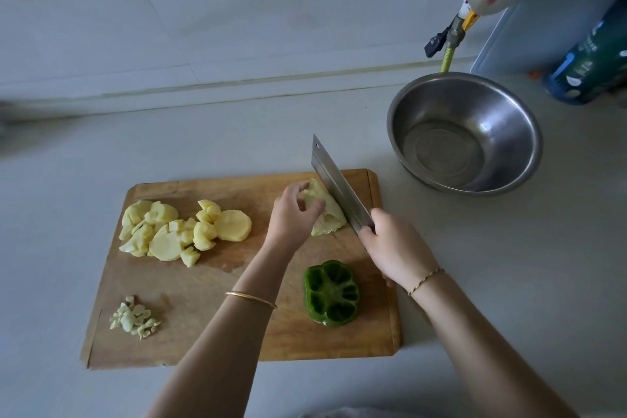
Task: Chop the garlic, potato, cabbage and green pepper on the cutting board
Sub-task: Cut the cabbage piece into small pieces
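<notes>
A wooden cutting board lies on the counter. A pale green cabbage wedge sits at its far right, and my left hand holds it with curled fingers. My right hand grips the handle of a cleaver, whose blade rests against the right side of the cabbage. Cut yellow potato pieces are piled at the board's far left. Chopped garlic lies near the front left corner. A whole-looking green pepper half, cut side up, sits at the front right.
An empty steel bowl stands on the counter right of the board. Behind it a yellow-green hose with a valve runs up the wall. A dark blue-green bottle lies at the far right.
</notes>
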